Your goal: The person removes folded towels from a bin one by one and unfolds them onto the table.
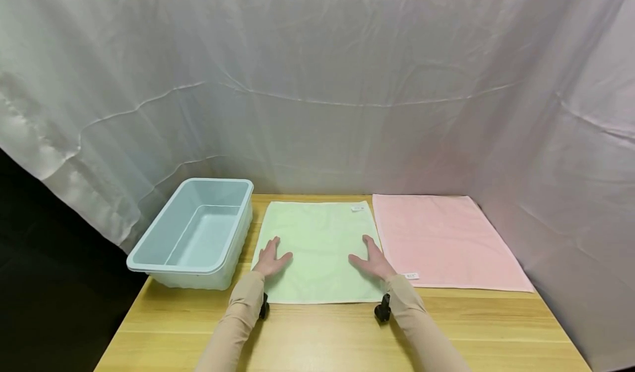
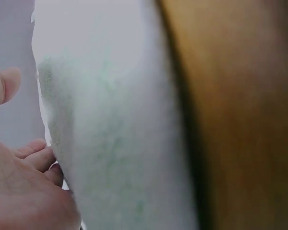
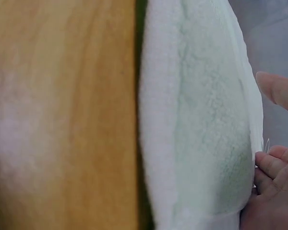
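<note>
A pale green towel (image 1: 319,251) lies spread flat on the wooden table, with a small white label (image 1: 358,209) near its far right corner. Over its left edge is my left hand (image 1: 270,260), thumb apart from the fingers. My right hand (image 1: 372,262) is at the towel's right edge, thumb spread inward. Both wrist views show the fingers of the left hand (image 2: 26,187) and the right hand (image 3: 273,191) extended beside the towel's edge, with no cloth pinched. Whether the fingertips touch the towel is hard to tell.
To the left stands a light blue plastic basin (image 1: 173,267), its inside bare. A pink towel (image 1: 446,240) with a white tag lies flat at the right, close against the green one. Grey curtains (image 1: 317,129) hang behind and at the right of the table (image 1: 317,339).
</note>
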Demonstrator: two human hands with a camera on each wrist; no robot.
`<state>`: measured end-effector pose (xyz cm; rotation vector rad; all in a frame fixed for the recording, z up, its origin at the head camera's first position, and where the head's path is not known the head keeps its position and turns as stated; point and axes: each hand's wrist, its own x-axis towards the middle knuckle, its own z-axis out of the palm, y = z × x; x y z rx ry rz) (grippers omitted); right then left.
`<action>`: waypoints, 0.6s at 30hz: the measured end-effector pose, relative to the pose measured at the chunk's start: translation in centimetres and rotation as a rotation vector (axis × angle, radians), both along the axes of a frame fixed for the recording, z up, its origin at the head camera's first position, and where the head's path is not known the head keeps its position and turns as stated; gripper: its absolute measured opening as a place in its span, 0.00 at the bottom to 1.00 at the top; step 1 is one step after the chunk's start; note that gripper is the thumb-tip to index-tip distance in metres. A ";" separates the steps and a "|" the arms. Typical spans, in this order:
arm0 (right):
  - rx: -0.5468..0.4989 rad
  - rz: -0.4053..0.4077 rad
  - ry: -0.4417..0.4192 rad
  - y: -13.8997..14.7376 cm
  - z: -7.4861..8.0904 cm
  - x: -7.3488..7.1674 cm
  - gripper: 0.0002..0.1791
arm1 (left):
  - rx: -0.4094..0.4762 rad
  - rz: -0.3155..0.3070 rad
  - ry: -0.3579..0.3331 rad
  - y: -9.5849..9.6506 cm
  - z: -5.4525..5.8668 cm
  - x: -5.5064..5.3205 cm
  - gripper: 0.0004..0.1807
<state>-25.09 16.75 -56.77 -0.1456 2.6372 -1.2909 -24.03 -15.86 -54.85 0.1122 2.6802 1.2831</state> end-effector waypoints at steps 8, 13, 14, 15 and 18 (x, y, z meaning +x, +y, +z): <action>0.040 0.016 0.078 -0.1 0.4 -0.4 0.49 | 0.017 0.002 0.001 0.2 0.1 -0.1 0.40; 0.096 0.010 0.193 0.1 1.1 0.4 0.48 | -0.018 -0.018 0.027 0.4 0.2 0.0 0.40; 0.116 0.008 0.221 0.3 1.2 0.5 0.48 | -0.027 -0.021 0.037 0.5 0.4 0.1 0.40; 0.148 0.007 0.239 0.4 1.4 0.7 0.48 | -0.038 -0.022 0.044 0.5 0.5 0.2 0.40; 0.240 -0.001 0.302 0.9 1.9 1.2 0.48 | -0.066 -0.018 0.098 0.7 0.9 0.5 0.39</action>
